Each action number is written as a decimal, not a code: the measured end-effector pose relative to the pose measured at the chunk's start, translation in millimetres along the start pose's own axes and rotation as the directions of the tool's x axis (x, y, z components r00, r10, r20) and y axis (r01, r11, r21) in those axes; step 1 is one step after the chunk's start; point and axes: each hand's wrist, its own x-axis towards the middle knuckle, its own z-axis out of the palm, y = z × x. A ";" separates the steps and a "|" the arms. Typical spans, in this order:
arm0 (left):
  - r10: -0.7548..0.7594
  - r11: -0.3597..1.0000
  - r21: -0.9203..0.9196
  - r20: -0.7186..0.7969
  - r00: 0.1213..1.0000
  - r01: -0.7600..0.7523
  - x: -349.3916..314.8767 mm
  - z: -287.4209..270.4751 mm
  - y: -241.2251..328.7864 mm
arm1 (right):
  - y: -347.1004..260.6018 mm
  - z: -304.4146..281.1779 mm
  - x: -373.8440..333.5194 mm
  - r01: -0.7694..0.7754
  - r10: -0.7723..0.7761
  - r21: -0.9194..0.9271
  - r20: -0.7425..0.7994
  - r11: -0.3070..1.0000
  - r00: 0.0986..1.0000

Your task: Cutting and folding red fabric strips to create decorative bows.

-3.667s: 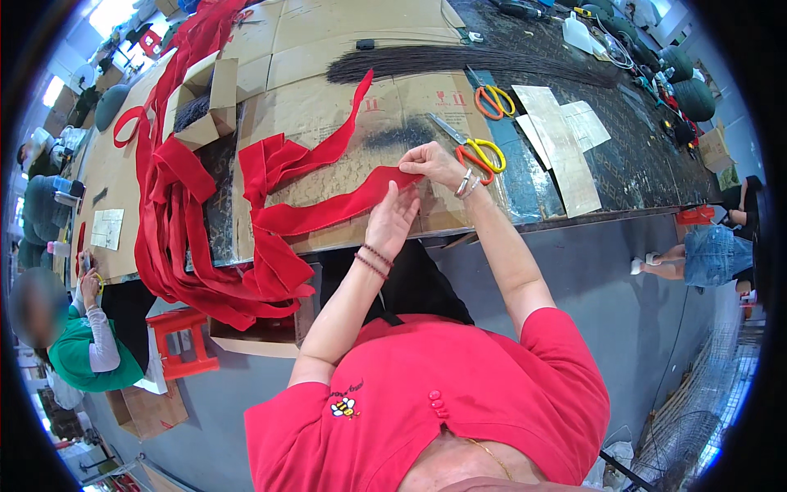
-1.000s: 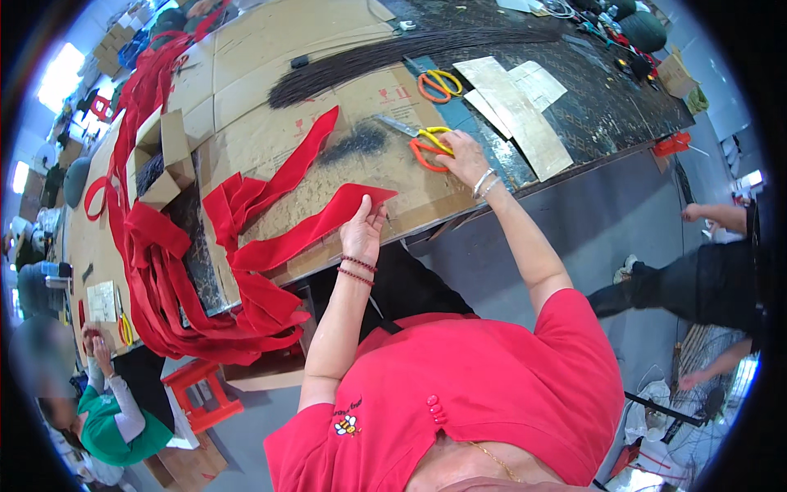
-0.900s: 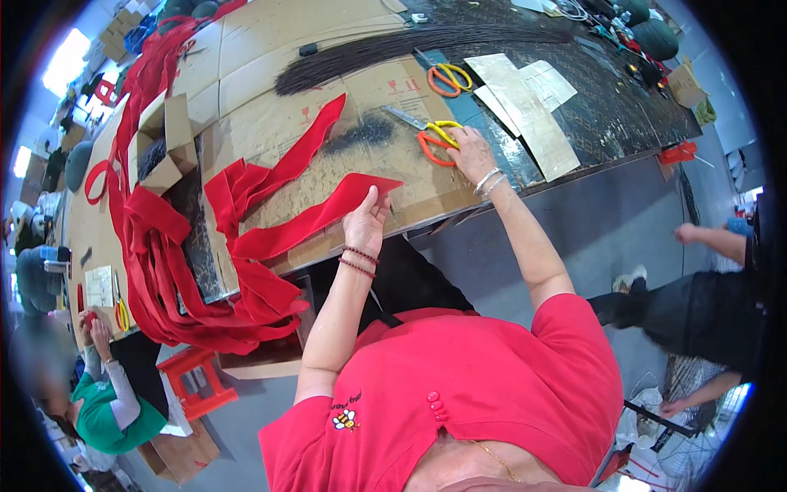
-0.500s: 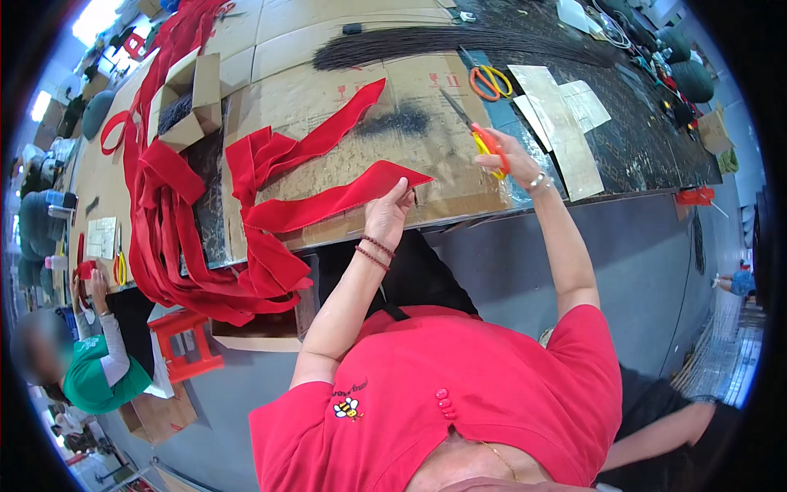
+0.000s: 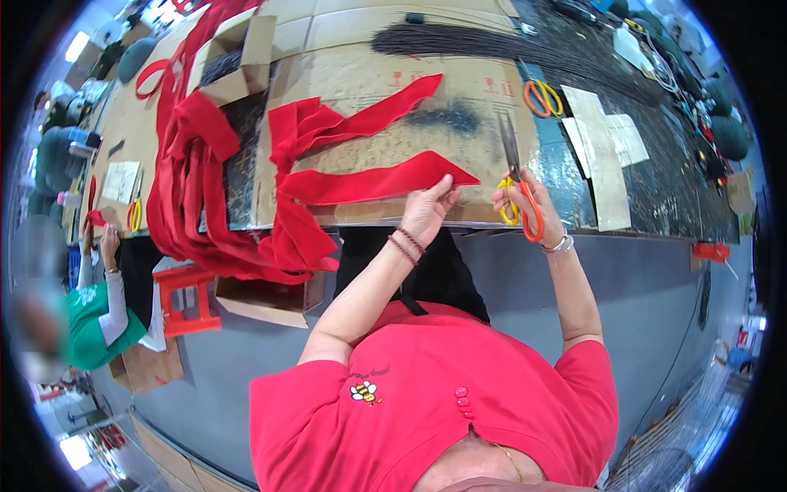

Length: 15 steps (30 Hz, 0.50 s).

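Note:
My left hand [image 5: 429, 210] pinches the lower edge of a red ribbon [image 5: 361, 182] close to its slanted, pointed end. From there the ribbon runs left across the cardboard to a folded red bow [image 5: 297, 131], whose other tail stretches up and to the right. Just right of the point, my right hand [image 5: 533, 211] is closed around scissors [image 5: 531, 215] with one orange and one yellow handle. Their blades point away from me and look nearly closed, apart from the ribbon.
Long red ribbons [image 5: 182, 189] drape over the table's left part beside an open cardboard box [image 5: 261, 51]. Dark wires [image 5: 459, 43] lie at the back; a second pair of scissors [image 5: 543, 98] and pale sheets [image 5: 602, 164] lie right. A red stool [image 5: 187, 302] and a person in green [image 5: 102, 324] are left.
My right hand has drawn the scissors nearer to me, and their blades now point straighter away. The view has shifted, while my left hand keeps its hold near the ribbon's pointed end.

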 end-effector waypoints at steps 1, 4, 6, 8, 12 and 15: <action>-0.002 1.000 0.006 -0.021 1.000 0.002 1.0 1.3 -1.6 | -1.2 4.8 6.2 -0.007 -0.008 -0.123 -0.123 0.992 0.992; -0.015 0.999 0.040 -0.066 0.998 0.018 -1.1 3.1 -1.4 | 4.0 25.6 30.0 0.068 -0.074 -0.050 -0.132 0.996 0.988; -0.047 0.997 0.068 -0.012 0.999 0.047 -3.8 8.4 0.2 | 9.0 30.6 41.1 0.082 -0.098 -0.136 -0.117 0.987 0.988; -0.028 0.999 0.031 -0.023 0.999 0.029 -8.9 11.4 4.0 | 11.1 37.0 46.4 0.084 -0.104 -0.177 -0.105 0.981 0.989; -0.018 0.999 -0.028 -0.044 0.999 0.017 -24.8 3.1 19.6 | 16.4 44.8 49.5 0.100 -0.119 -0.153 -0.118 0.983 0.986; -0.207 0.949 0.241 -0.004 0.978 0.201 -75.8 -3.3 55.1 | 18.2 35.3 48.9 0.099 -0.118 -0.162 -0.109 0.982 0.987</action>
